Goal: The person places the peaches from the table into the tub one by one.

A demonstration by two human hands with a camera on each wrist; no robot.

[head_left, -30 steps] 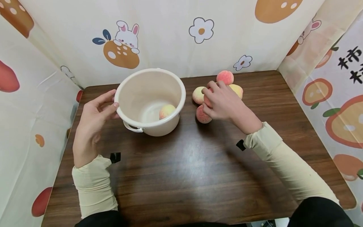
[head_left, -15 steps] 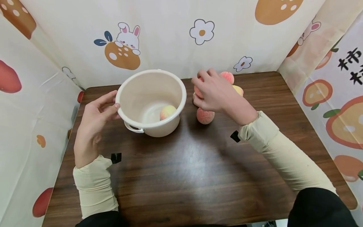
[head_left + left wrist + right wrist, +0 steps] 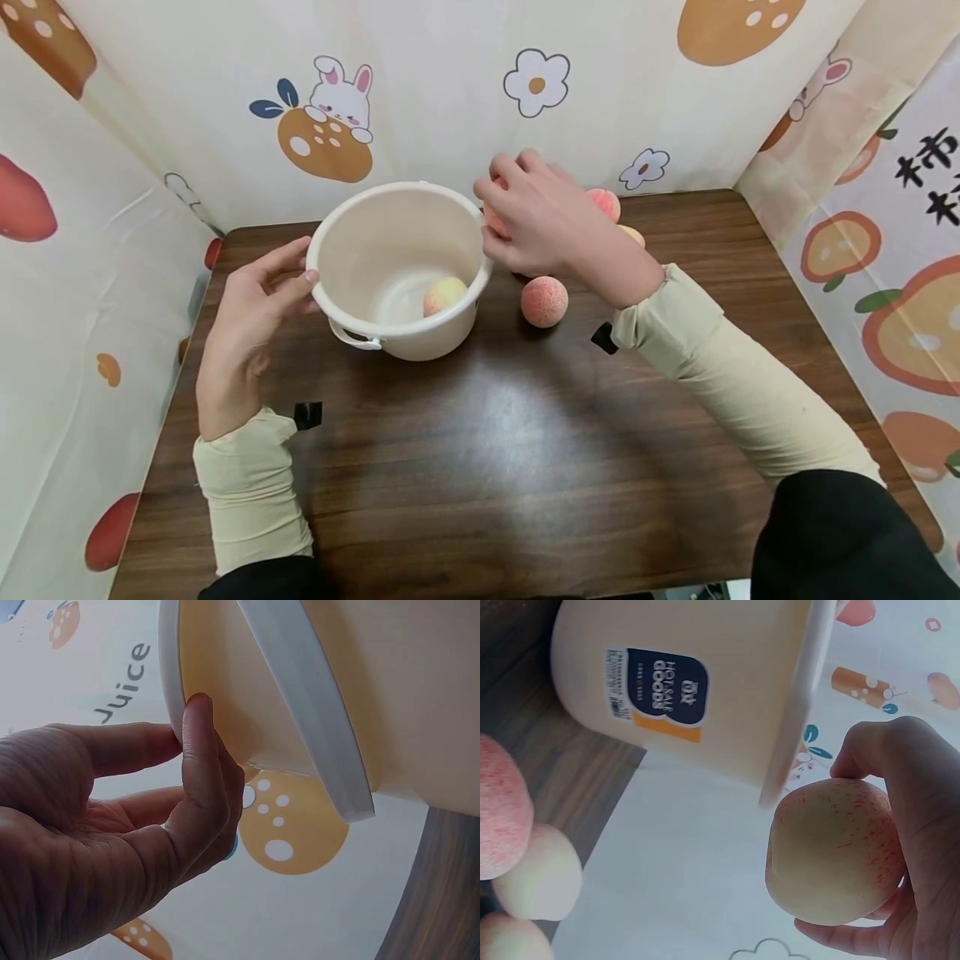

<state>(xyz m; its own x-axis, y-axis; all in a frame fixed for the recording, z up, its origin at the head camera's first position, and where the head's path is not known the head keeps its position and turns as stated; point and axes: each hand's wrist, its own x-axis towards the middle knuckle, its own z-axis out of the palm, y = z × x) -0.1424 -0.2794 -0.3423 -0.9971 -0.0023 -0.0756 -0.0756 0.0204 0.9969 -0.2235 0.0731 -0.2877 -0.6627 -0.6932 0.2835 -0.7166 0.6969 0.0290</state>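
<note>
Head view: with our left hand pinching the bucket at nine o'clock, our right hand, gripping a peach near two o'clock, should clear the rim.

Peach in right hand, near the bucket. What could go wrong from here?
1. The held peach might clip the rim of the bucket; the right hand is close to it.
2. The bucket might shift if bumped: the left hand grips it just at the rim.
3. Dropped in, the held peach might strike the inner peach.
</note>
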